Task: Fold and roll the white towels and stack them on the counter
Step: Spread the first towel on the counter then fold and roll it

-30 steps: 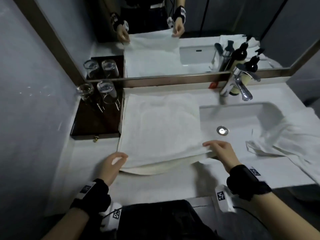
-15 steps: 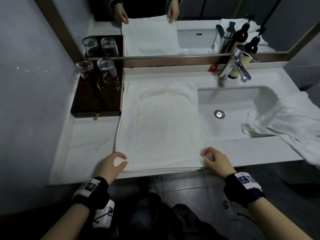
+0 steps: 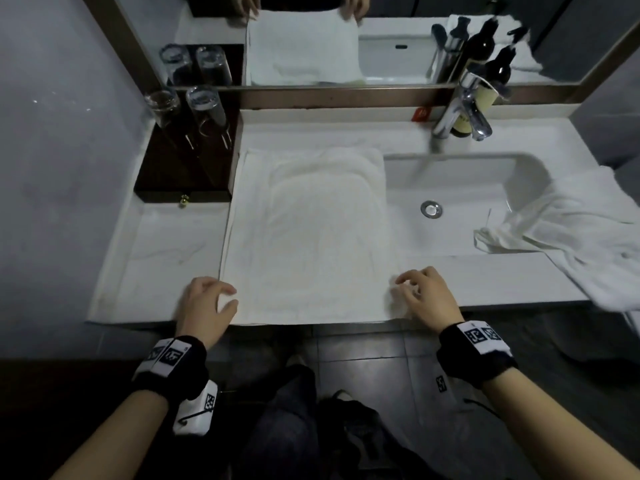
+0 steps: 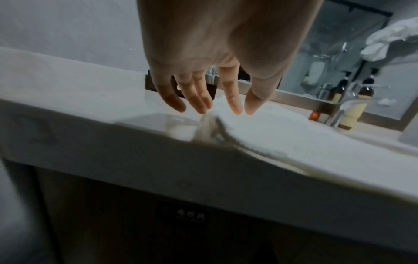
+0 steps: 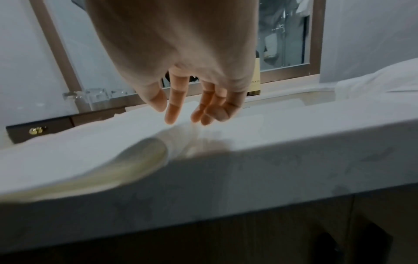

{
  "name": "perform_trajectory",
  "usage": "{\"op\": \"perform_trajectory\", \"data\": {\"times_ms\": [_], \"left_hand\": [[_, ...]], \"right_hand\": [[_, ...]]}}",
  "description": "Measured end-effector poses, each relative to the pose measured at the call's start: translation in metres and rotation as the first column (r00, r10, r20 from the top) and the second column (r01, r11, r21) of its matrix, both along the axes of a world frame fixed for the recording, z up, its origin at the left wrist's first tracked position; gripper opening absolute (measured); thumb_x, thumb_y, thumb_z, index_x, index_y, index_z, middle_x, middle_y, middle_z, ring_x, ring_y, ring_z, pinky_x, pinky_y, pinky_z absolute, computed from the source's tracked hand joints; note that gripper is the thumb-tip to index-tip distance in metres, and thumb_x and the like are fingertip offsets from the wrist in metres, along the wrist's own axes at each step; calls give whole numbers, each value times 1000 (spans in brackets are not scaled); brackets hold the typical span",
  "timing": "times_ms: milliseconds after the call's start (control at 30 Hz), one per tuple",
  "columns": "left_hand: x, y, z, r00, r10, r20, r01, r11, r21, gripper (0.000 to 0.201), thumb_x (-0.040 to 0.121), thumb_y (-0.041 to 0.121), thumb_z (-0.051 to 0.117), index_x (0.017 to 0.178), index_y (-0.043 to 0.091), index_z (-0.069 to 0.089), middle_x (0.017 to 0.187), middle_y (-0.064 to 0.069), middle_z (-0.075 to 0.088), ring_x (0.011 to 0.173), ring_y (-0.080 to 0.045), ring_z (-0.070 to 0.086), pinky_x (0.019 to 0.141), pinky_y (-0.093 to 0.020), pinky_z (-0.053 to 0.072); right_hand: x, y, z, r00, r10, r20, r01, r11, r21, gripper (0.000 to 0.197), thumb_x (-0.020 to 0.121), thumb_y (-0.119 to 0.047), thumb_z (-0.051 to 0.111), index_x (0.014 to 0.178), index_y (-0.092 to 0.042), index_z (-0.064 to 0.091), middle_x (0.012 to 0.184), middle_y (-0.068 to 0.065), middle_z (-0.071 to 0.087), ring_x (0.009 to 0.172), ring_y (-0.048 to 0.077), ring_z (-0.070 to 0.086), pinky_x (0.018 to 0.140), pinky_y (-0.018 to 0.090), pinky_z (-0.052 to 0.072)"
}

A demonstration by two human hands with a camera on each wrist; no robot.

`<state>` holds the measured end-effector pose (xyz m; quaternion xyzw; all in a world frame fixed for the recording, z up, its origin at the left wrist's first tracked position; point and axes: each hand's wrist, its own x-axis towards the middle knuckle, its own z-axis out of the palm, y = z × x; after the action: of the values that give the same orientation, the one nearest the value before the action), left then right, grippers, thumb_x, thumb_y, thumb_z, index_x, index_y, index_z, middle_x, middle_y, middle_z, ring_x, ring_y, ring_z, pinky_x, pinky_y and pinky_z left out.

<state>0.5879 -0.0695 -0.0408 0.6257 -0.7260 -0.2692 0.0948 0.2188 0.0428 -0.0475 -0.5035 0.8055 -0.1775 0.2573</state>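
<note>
A folded white towel (image 3: 311, 237) lies flat on the white counter (image 3: 166, 244), left of the sink, with its near edge along the counter's front edge. My left hand (image 3: 211, 299) is over the towel's near left corner, fingers spread and relaxed. My right hand (image 3: 412, 289) is over the near right corner, fingers loosely bent. In the left wrist view the left hand (image 4: 217, 100) has its fingertips just above the towel (image 4: 282, 135), gripping nothing. The right hand (image 5: 192, 107) likewise hovers over the towel (image 5: 79, 151). A second, crumpled white towel (image 3: 571, 237) drapes over the sink's right edge.
The sink basin (image 3: 450, 181) with a chrome faucet (image 3: 464, 116) lies right of the towel. A dark tray (image 3: 173, 168) with two upturned glasses (image 3: 187, 105) stands at the back left. Bottles (image 3: 478, 95) stand behind the faucet, below the mirror (image 3: 398, 50). Bare counter lies left of the towel.
Both hands drew the towel's near edge down to the counter's front edge, laid it flat and let go; their fingers are now lifted off it.
</note>
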Motion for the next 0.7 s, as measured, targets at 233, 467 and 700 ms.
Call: {"op": "perform_trajectory", "data": {"times_ms": [233, 467, 700], "left_hand": [[-55, -61, 38, 993, -70, -96, 64, 996, -66, 13, 82, 1, 61, 92, 9, 64, 116, -10, 51, 101, -26, 54, 86, -23, 35], [-104, -167, 47, 980, -197, 8, 197, 975, -98, 16, 85, 12, 58, 99, 19, 60, 118, -4, 52, 103, -26, 55, 93, -41, 43], [-138, -261, 28, 942, -241, 234, 246, 969, 10, 35, 89, 19, 52, 123, 21, 51, 134, -7, 45, 122, -28, 44, 99, -43, 35]], "right_hand": [[-15, -74, 26, 998, 24, 55, -18, 994, -105, 19, 88, -12, 54, 105, -11, 65, 99, 12, 58, 82, 21, 56, 80, 31, 45], [-28, -174, 39, 999, 6, 36, -5, 1000, -22, 23, 89, -15, 50, 110, -14, 60, 79, -2, 59, 81, 20, 57, 73, 29, 44], [-40, -258, 32, 992, 84, -90, -76, 993, 88, 34, 92, -13, 49, 125, -8, 50, 122, 16, 56, 113, 30, 51, 93, 35, 42]]}}
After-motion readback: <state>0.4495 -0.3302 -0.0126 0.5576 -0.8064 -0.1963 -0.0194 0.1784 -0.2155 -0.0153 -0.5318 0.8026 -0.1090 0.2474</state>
